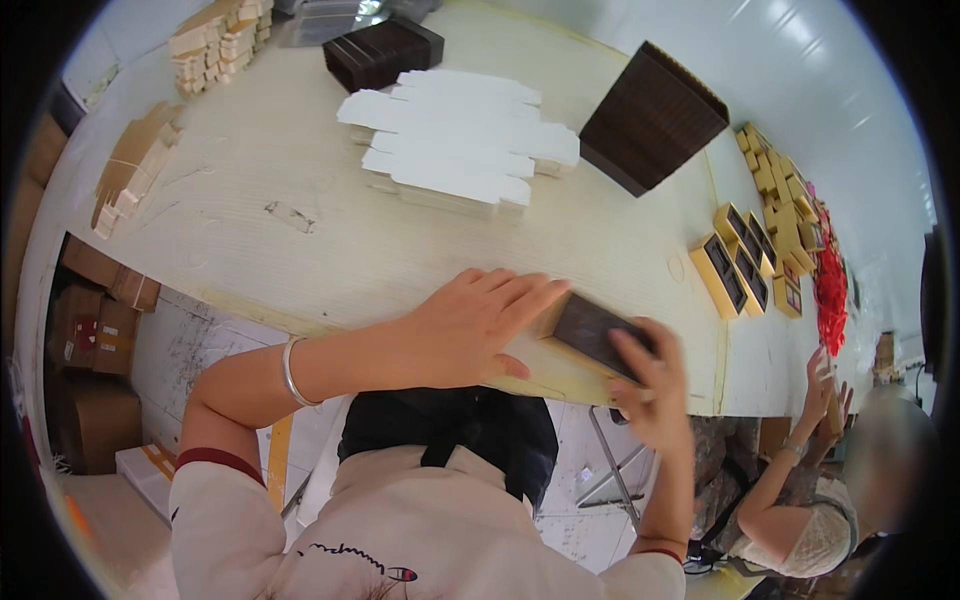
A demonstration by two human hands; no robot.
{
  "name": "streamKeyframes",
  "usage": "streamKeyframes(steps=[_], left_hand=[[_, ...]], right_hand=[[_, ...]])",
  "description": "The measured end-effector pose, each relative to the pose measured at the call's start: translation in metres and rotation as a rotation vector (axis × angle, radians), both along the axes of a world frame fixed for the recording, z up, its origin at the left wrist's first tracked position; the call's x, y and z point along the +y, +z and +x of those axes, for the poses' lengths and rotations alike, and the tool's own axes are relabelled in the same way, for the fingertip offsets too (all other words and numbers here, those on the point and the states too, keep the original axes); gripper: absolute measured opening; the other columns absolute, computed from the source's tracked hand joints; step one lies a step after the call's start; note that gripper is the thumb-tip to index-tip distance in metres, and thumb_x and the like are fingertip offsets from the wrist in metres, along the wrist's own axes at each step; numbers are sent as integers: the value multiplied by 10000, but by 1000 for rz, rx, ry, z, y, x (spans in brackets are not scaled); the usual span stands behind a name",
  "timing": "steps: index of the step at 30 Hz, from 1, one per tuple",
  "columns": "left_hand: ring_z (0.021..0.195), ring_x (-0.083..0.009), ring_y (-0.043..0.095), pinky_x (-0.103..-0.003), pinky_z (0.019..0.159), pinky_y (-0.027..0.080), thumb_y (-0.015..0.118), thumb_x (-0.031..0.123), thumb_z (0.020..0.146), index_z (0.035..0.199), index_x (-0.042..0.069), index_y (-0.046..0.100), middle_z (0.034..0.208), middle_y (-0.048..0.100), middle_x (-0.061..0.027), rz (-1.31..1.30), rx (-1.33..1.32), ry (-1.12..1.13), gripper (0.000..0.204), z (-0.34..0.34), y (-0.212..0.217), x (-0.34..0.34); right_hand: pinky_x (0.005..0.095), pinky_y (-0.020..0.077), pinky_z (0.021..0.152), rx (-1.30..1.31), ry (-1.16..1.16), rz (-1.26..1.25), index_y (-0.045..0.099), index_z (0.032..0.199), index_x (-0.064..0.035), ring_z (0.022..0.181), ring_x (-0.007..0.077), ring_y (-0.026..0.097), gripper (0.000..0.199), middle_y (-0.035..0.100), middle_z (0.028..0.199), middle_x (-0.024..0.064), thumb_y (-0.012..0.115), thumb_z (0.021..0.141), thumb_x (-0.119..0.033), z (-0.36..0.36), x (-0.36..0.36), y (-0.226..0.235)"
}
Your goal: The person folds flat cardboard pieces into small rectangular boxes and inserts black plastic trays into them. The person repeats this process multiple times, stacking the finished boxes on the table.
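Near the front edge of the table lies a small gold-tan box with a dark upper face. My right hand grips its right end, thumb and fingers bent round it and somewhat blurred. At the box's left end, my left hand reaches over with its fingers stretched out and the fingertips touching the end. That hand's thumb stands apart from the fingers. Beyond my hands is a stack of flat white cartons.
A large dark brown box stands behind right; another dark brown piece lies behind left. Gold boxes with dark inserts sit at right, near red ribbon. Folded tan cartons lie left. Beside me, a co-worker's hands are busy.
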State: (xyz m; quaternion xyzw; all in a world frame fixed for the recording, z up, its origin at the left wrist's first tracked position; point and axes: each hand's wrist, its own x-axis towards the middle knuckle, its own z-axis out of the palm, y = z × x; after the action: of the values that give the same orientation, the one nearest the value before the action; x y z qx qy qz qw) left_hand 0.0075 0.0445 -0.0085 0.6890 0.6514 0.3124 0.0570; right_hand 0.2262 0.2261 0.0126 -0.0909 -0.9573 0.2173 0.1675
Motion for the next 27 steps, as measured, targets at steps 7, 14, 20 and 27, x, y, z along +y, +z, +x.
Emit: streamKeyframes(steps=[7, 14, 20, 27], left_hand=[[1183, -309, 504, -422, 997, 394, 778, 255, 725, 1182, 69, 596, 1242, 585, -125, 32, 351, 414, 526, -104, 37, -10], [920, -295, 621, -350, 813, 505, 714, 168, 789, 975, 26, 682, 1042, 677, -102, -325, 179, 411, 236, -130, 72, -8], [801, -248, 618, -327, 683, 512, 645, 77, 777, 927, 28, 685, 975, 656, -83, 462, 686, 321, 163, -59, 72, -28], [724, -195, 583, -277, 552, 469, 660, 107, 762, 946, 47, 645, 868, 622, -51, 66, 336, -90, 194, 40, 9, -47]], right_hand=[[487, 266, 1106, -42, -459, 518, 440, 1420, -148, 1370, 393, 296, 638, 285, 1511, 186, 678, 850, -303, 71, 142, 19], [446, 302, 1091, 29, -310, 326, 503, 1340, -66, 1343, 357, 357, 592, 375, 1455, 174, 730, 811, -204, 21, 110, 7], [464, 361, 1045, 389, -277, 288, 525, 1300, -30, 1278, 386, 432, 546, 414, 1414, 217, 713, 821, -214, 26, 58, 2], [348, 504, 616, 555, 346, 472, 620, 977, -53, 794, 279, 600, 335, 608, 943, 128, 776, 742, -235, 9, -56, -36]])
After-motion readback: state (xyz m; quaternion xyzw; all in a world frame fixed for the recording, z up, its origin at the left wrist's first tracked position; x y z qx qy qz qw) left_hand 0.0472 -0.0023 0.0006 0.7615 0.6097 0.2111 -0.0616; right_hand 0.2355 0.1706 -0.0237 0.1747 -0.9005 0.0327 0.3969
